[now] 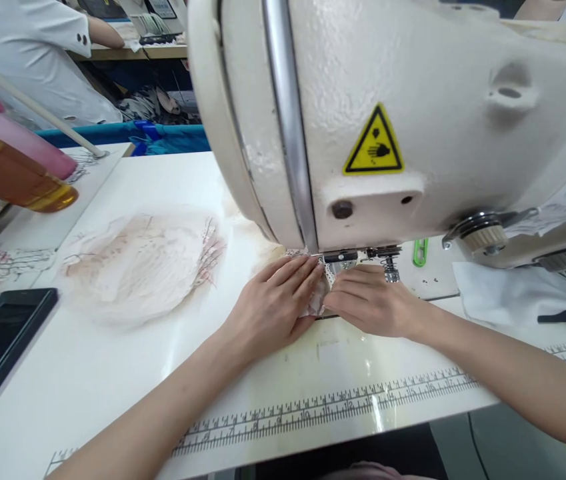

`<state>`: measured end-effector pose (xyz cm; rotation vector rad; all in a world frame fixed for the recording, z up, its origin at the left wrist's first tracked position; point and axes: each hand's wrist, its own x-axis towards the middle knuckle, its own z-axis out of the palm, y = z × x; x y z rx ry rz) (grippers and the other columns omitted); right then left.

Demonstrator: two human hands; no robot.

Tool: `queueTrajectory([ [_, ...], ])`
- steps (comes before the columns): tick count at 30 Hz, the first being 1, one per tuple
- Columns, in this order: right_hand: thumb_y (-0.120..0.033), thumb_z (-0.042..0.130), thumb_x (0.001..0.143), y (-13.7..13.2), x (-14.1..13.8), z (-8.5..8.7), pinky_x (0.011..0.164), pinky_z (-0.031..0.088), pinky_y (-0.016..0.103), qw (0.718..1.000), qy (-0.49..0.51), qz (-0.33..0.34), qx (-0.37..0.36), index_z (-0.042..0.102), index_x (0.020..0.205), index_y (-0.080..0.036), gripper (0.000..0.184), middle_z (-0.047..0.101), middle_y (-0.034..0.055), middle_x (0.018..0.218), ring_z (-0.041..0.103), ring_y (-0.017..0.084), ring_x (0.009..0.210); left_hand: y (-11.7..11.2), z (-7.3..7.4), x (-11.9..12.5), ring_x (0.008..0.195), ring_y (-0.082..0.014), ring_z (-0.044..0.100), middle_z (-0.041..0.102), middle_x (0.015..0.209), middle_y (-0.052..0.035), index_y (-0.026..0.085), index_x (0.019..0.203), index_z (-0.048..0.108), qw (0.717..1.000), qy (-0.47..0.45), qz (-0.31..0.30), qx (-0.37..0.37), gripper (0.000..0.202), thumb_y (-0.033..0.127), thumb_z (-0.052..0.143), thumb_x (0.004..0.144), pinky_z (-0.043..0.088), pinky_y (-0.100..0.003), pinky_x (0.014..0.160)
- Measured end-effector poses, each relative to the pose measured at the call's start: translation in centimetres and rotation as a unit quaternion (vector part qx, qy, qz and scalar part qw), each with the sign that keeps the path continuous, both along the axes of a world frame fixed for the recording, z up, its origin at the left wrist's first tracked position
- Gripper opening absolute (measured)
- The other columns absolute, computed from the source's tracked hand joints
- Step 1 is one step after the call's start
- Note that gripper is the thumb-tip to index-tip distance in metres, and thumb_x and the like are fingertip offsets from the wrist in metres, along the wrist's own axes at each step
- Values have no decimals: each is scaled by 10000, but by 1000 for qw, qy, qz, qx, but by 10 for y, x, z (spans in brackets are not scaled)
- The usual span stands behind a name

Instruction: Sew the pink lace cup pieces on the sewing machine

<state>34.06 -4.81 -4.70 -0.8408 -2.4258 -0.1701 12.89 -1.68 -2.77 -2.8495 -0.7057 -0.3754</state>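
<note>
A white sewing machine (pixel 443 113) fills the upper right. Under its needle area lies a small piece of pale patterned fabric (pixel 318 300), mostly covered by my hands. My left hand (pixel 275 303) rests flat on the fabric from the left, its fingers stretched toward the presser area. From the right, my right hand (pixel 373 303) is closed, fingers curled together at the fabric's right edge. The needle and the pinched edge are hidden behind my fingers and the machine head.
On the table's left lies a sheer pale fabric piece (pixel 147 267) with reddish line patterns. Further left are a phone (pixel 5 347), an amber bottle (pixel 17 173) and a pink bottle (pixel 23 133). White cloth (pixel 507 293) lies right. A printed ruler (pixel 323 417) runs along the front. Another person (pixel 37 53) sits behind.
</note>
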Motion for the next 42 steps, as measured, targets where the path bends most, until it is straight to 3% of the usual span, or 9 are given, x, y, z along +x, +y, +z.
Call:
queueTrajectory([
  [11, -78, 466, 879, 8, 7, 4, 646, 468, 251, 999, -22, -9, -27, 563, 799, -177, 160, 607, -25, 706, 566, 106, 715, 0, -2, 1, 1203, -302, 550, 588, 1290, -143, 72, 1305, 529, 1000, 3, 8, -3, 503, 378, 431, 916, 442, -472, 1017],
  [18, -126, 452, 921, 9, 11, 6, 656, 477, 261, 999, -24, -24, -34, 593, 854, -173, 163, 644, -8, 747, 591, 107, 735, 1, -2, 2, 1194, -317, 556, 594, 1279, -154, 89, 1315, 517, 1000, -1, 12, -1, 480, 315, 464, 895, 445, -509, 1016],
  [21, -136, 476, 916, 9, 11, 11, 623, 468, 262, 999, -33, -27, -16, 613, 854, -169, 154, 653, -10, 743, 596, 109, 723, 0, -2, 2, 1190, -312, 562, 584, 1288, -160, 71, 1273, 543, 1000, -17, -14, 17, 417, 239, 453, 902, 465, -504, 1005],
  [24, -103, 474, 908, 8, 9, 15, 615, 458, 254, 999, -33, -16, -13, 611, 820, -181, 181, 649, -23, 729, 587, 104, 719, -1, -2, 1, 1168, -251, 586, 608, 1268, -121, 87, 1174, 597, 997, -44, -67, 23, 314, 173, 413, 935, 492, -432, 1003],
  [28, -97, 485, 907, 6, 6, 14, 677, 475, 252, 999, -30, -4, -38, 610, 817, -192, 181, 648, -22, 761, 586, 102, 755, -2, 0, 1, 1112, -209, 625, 665, 1181, -100, 104, 1056, 633, 995, -69, -70, 14, 235, 161, 433, 946, 524, -371, 976],
  [42, -86, 476, 914, 5, 0, -2, 862, 474, 284, 997, -14, -30, -74, 650, 937, -209, 214, 687, -11, 922, 601, 110, 933, 3, 0, 0, 1077, -209, 645, 683, 1146, -104, 104, 979, 640, 997, -71, -17, -8, 235, 193, 425, 953, 522, -358, 985],
])
